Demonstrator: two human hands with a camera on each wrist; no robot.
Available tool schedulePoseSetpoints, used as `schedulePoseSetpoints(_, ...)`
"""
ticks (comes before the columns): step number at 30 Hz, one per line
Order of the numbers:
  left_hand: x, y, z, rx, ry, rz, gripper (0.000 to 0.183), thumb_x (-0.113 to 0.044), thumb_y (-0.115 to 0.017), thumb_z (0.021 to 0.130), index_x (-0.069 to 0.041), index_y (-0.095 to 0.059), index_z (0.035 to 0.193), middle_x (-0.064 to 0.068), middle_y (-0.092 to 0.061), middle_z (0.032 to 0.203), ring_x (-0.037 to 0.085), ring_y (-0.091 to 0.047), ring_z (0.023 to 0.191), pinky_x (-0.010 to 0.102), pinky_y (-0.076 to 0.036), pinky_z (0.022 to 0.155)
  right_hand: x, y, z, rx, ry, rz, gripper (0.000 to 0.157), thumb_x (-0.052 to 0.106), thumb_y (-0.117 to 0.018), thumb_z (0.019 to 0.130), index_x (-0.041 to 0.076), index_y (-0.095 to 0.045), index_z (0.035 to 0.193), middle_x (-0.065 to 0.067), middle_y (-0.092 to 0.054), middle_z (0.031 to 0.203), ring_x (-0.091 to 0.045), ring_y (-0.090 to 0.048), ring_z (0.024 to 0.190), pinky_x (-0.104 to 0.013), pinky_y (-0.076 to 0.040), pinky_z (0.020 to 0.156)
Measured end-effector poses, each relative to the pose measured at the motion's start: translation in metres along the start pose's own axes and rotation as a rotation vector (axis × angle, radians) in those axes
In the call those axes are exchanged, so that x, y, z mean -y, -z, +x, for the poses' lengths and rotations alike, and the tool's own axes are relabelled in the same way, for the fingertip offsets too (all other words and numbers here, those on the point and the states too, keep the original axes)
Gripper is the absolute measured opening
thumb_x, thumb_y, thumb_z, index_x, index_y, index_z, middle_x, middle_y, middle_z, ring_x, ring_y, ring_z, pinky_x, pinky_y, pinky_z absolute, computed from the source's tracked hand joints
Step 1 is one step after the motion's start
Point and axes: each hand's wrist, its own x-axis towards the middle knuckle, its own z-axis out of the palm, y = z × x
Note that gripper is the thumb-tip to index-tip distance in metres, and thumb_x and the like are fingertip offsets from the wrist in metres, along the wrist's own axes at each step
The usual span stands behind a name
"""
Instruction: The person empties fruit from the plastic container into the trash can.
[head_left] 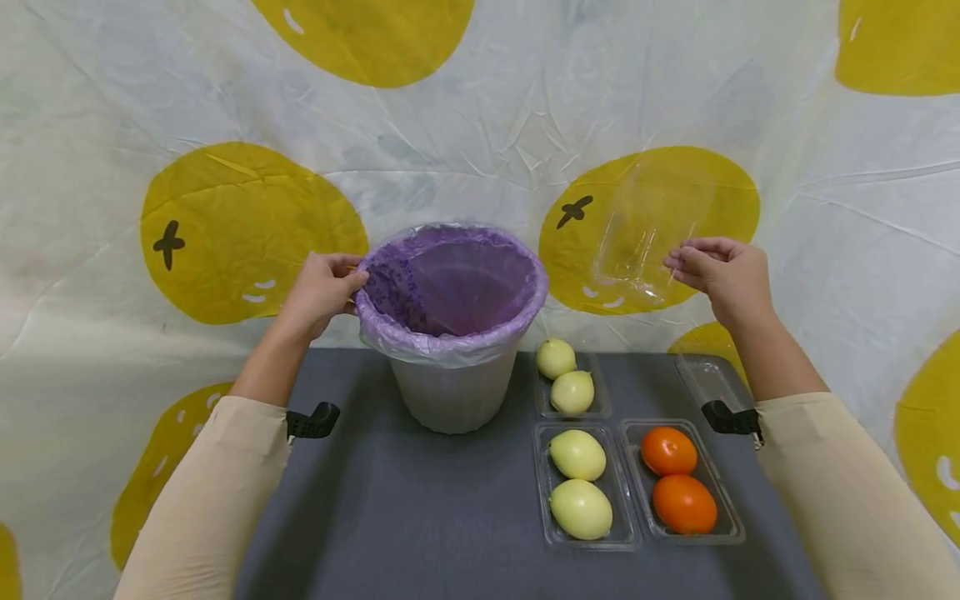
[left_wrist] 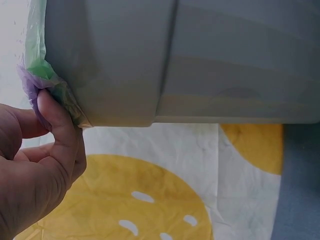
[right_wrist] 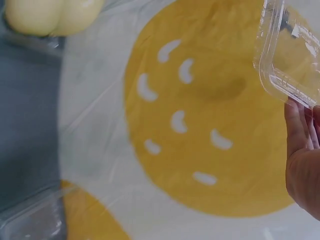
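My left hand pinches the purple bag at the left rim of a pale grey trash bin. The bag lines the bin and folds over its rim. In the left wrist view, thumb and fingers grip the bag's edge against the bin wall. To the right, my right hand pinches a clear plastic container by its lower corner, raised above the table. It looks empty and tilted upright. The right wrist view shows the container only partly, above the fingertips.
Clear trays on the grey table hold pale yellow-green fruits and two orange-red, tomato-like fruits. Another clear tray lies at the back right. Behind hangs a white cloth with yellow prints.
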Motion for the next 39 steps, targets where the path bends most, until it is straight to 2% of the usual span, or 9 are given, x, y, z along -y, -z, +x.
schedulePoseSetpoints(7, 0.001, 0.0, 0.001, -0.002, 0.006, 0.003, 0.051, -0.016, -0.051, 0.11, 0.0, -0.04, 0.157, 0.023, -0.05, 0.137, 0.01, -0.062, 0.082, 0.023, -0.06, 0.067, -0.025, 0.031, -0.005, -0.027, -0.067, -0.089, 0.006, 0.005, -0.069, 0.097, 0.007, -0.074, 0.099, -0.001, -0.079, 0.085, -0.013, -0.078, 0.077, -0.026, -0.063, 0.07)
schedulePoseSetpoints(14, -0.001, 0.001, 0.0, -0.002, -0.004, 0.005, 0.051, -0.015, -0.051, 0.109, 0.001, -0.041, 0.156, 0.023, -0.051, 0.134, 0.009, -0.063, 0.08, 0.022, -0.059, 0.066, -0.053, 0.057, -0.008, -0.027, -0.157, -0.129, 0.014, 0.004, -0.064, 0.1, 0.012, -0.073, 0.093, -0.001, -0.079, 0.082, -0.014, -0.078, 0.075, -0.025, -0.062, 0.068)
schedulePoseSetpoints(19, -0.001, 0.0, 0.0, -0.001, -0.003, 0.001, 0.051, -0.016, -0.051, 0.109, 0.001, -0.041, 0.156, 0.023, -0.051, 0.135, 0.009, -0.062, 0.081, 0.022, -0.059, 0.065, -0.064, 0.069, -0.009, -0.035, -0.236, -0.202, 0.016, 0.007, -0.062, 0.102, 0.016, -0.072, 0.093, 0.003, -0.078, 0.082, -0.012, -0.078, 0.074, -0.025, -0.062, 0.068)
schedulePoseSetpoints(24, 0.0, -0.001, 0.001, -0.006, 0.002, 0.001, 0.051, -0.016, -0.051, 0.109, 0.001, -0.041, 0.156, 0.023, -0.052, 0.135, 0.009, -0.063, 0.081, 0.022, -0.059, 0.065, -0.08, 0.077, -0.008, -0.022, -0.258, -0.265, 0.009, 0.004, -0.062, 0.102, 0.007, -0.07, 0.101, 0.004, -0.077, 0.077, -0.01, -0.076, 0.071, -0.025, -0.062, 0.066)
schedulePoseSetpoints(28, 0.0, -0.001, 0.002, -0.004, 0.005, 0.002, 0.051, -0.016, -0.051, 0.109, 0.0, -0.042, 0.156, 0.023, -0.052, 0.134, 0.009, -0.064, 0.08, 0.023, -0.06, 0.066, -0.097, 0.087, -0.009, -0.028, -0.287, -0.313, 0.012, 0.004, -0.061, 0.103, 0.002, -0.07, 0.109, 0.006, -0.076, 0.074, -0.008, -0.075, 0.068, -0.025, -0.062, 0.065)
schedulePoseSetpoints(31, 0.0, -0.001, 0.003, -0.003, 0.007, 0.005, 0.051, -0.016, -0.051, 0.11, -0.001, -0.041, 0.157, 0.023, -0.052, 0.135, 0.01, -0.064, 0.08, 0.023, -0.06, 0.066, -0.111, 0.096, -0.009, -0.039, -0.312, -0.406, 0.029, 0.011, -0.061, 0.104, -0.008, -0.064, 0.126, 0.009, -0.075, 0.075, -0.005, -0.074, 0.068, -0.023, -0.062, 0.067)
schedulePoseSetpoints(33, 0.0, -0.001, 0.002, -0.006, 0.01, 0.01, 0.051, -0.017, -0.051, 0.11, -0.001, -0.041, 0.157, 0.023, -0.052, 0.136, 0.01, -0.064, 0.08, 0.023, -0.06, 0.066, -0.12, 0.1, -0.009, -0.031, -0.31, -0.484, 0.047, 0.015, -0.061, 0.105, -0.016, -0.052, 0.139, 0.013, -0.075, 0.076, -0.004, -0.074, 0.071, -0.024, -0.062, 0.07)
schedulePoseSetpoints(36, 0.001, -0.001, 0.002, -0.008, 0.014, 0.013, 0.051, -0.017, -0.051, 0.11, -0.001, -0.041, 0.157, 0.023, -0.051, 0.137, 0.01, -0.063, 0.08, 0.023, -0.06, 0.066, -0.131, 0.104, -0.009, -0.009, -0.308, -0.578, 0.056, 0.019, -0.059, 0.106, -0.019, -0.045, 0.145, 0.016, -0.074, 0.078, -0.002, -0.074, 0.074, -0.024, -0.062, 0.073)
schedulePoseSetpoints(39, 0.001, 0.0, 0.002, -0.008, 0.015, 0.013, 0.051, -0.017, -0.051, 0.11, -0.001, -0.041, 0.157, 0.023, -0.052, 0.137, 0.01, -0.063, 0.081, 0.023, -0.06, 0.066, -0.141, 0.108, -0.008, -0.003, -0.313, -0.641, 0.055, 0.019, -0.058, 0.107, -0.018, -0.046, 0.145, 0.015, -0.074, 0.078, -0.003, -0.074, 0.075, -0.025, -0.063, 0.072)
